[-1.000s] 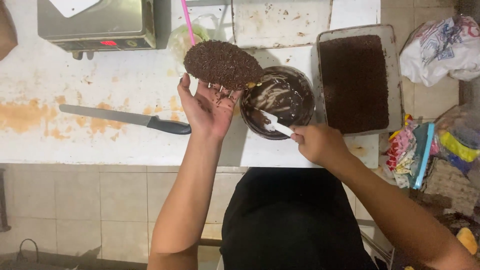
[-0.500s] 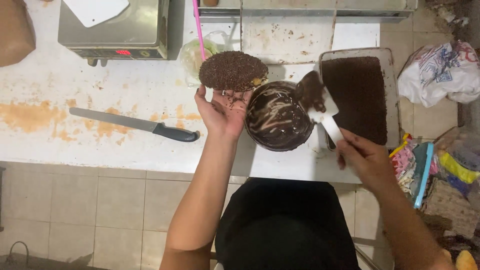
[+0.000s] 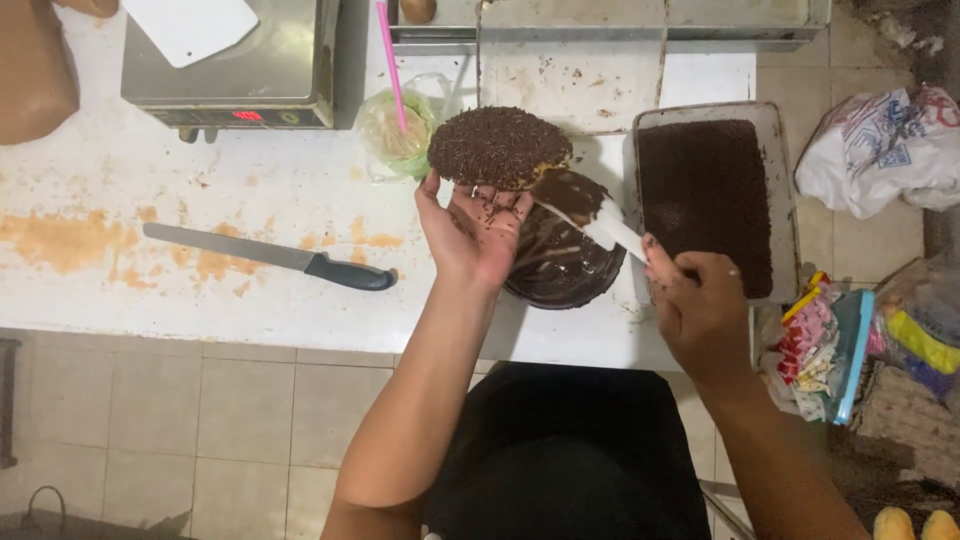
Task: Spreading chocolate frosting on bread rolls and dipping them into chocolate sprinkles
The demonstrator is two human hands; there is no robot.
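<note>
Left hand point(image 3: 478, 225) raised palm up over the bench point(image 3: 200, 200), fingers spread open and cradling one round cake point(image 3: 498, 146) from below. Held flat and high like that, apparently, to keep the sprinkle-covered top untouched and the bare edge turned toward the tool. Loose sprinkles stuck to the palm.

Right hand point(image 3: 700, 300) closed around the white handle of one spatula point(image 3: 590, 212), fingers wrapped tight, blade loaded with dark chocolate and pressed against the cake's right edge, just where a pale uncoated patch shows. Angled up from below, seemingly so any drip falls back into the bowl point(image 3: 560, 262) sitting directly beneath cake and blade.

One bowl, smeared with chocolate, at the front edge of the bench. One tray point(image 3: 705, 200) of brown sprinkles just right of it, close enough for dipping, probably the reason for its spot beside the working hand.

One knife point(image 3: 270, 257), black handle, lying flat well left of the hands, blade pointing left, out of the way. One scale point(image 3: 235, 60) at the back left with a white card on top. One cup point(image 3: 395, 130) lined with a bag at the back, one pink stick standing in it. Bags point(image 3: 880, 150) and packets off the bench to the right, number unclear.
</note>
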